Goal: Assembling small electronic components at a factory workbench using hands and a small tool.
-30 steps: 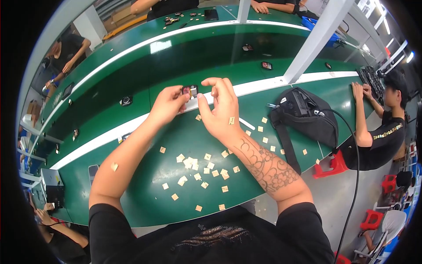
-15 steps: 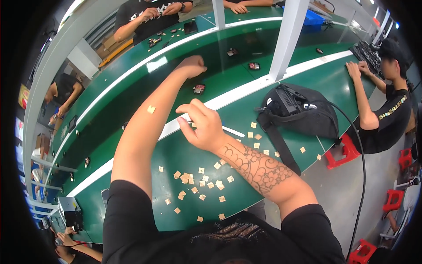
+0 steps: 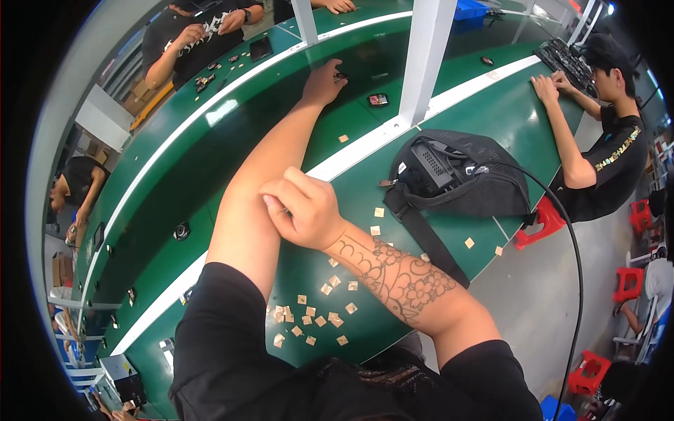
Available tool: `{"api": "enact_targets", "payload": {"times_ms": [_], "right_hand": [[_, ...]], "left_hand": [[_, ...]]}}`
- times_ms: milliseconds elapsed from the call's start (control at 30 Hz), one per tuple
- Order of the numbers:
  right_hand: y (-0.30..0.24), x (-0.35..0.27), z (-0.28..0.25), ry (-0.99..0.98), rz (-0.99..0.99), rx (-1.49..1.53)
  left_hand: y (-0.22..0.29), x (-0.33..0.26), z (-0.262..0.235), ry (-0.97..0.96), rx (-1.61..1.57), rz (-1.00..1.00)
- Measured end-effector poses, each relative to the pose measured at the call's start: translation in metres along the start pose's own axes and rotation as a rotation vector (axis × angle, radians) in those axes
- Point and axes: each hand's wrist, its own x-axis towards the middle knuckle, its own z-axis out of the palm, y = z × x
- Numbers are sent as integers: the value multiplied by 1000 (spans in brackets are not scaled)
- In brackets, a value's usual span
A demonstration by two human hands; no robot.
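Note:
My left arm stretches far over the dark green strip. At its end my left hand (image 3: 325, 82) curls its thumb and fingers around a small black part (image 3: 340, 76), mostly covered by them. My right hand (image 3: 300, 208) is over my left forearm, its thumb and fingertips pinched together; anything between them is too small to make out. Right of my left hand lies a small black module with a reddish face (image 3: 378, 99). A beige square piece (image 3: 343, 138) rests on the strip beside my left forearm. Several more beige squares (image 3: 321, 321) are scattered on the green table below my right hand.
A black bag (image 3: 460, 172) with a device and a cable stands right of my right hand. A white post (image 3: 421, 63) rises at the strip's edge. A round black part (image 3: 182, 231) lies left of my arm. Co-workers sit across and at right, near red stools (image 3: 539, 223).
My left hand has reached onward to the black part and closed around it. My right hand has moved to my left forearm, where the beige square seen earlier no longer shows. The view has shifted.

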Motion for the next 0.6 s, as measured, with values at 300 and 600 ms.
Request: {"api": "enact_targets", "payload": {"times_ms": [300, 600], "right_hand": [[-6, -6, 6, -69, -29, 36], [-17, -18, 14, -214, 188, 210]], "left_hand": [[46, -110, -98, -211, 216, 197], [120, -375, -196, -122, 120, -199]]}}
